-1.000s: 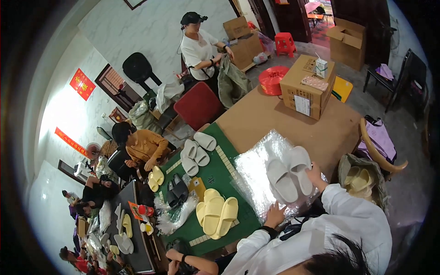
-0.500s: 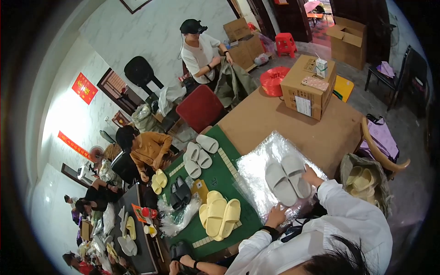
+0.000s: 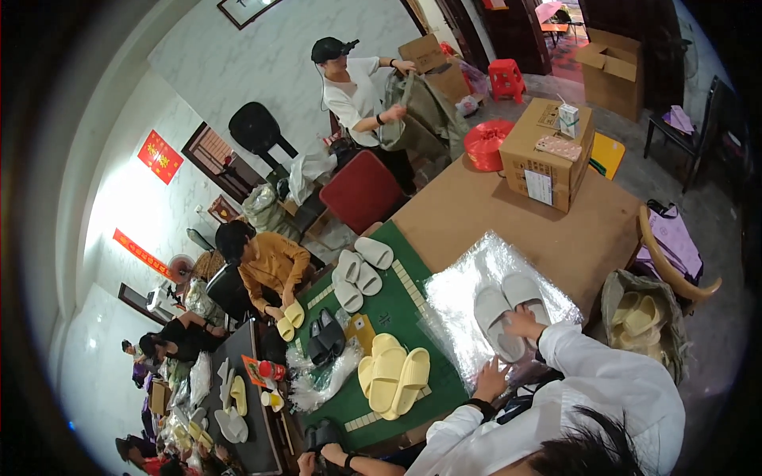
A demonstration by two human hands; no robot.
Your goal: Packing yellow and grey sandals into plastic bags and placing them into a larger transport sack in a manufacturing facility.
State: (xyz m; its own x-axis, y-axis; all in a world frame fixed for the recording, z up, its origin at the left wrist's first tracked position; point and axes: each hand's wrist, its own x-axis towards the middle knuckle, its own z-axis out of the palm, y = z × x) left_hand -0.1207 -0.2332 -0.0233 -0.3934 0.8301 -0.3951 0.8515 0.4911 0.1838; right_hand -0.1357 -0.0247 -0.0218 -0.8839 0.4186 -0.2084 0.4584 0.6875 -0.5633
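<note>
A pair of grey slippers (image 3: 494,308) lies on a stack of clear plastic bags (image 3: 456,305) in front of me. My right hand (image 3: 522,324) reaches across the lower part of the right slipper, its fingers extended toward the left one and touching the pair. Near the stack's lower edge is my left hand (image 3: 490,381), fingers apart beside the slippers' near end. To the left, yellow slippers (image 3: 390,377) rest together on a green mat (image 3: 409,337). Grey slippers (image 3: 349,283) and black slippers (image 3: 325,337) sit farther up the mat.
A cardboard box (image 3: 546,166) stands on the brown table (image 3: 468,210), next to a red ribbon roll (image 3: 486,145). Right of the table, a sack (image 3: 675,337) holds yellow slippers. Co-workers sit and stand at the left and back; another person's hands (image 3: 324,456) are at the lower left.
My right hand has moved left from the slippers' right edge onto the pair. The slippers stay in place on the bags. The standing co-worker has raised the sack; the whole view has shifted slightly.
</note>
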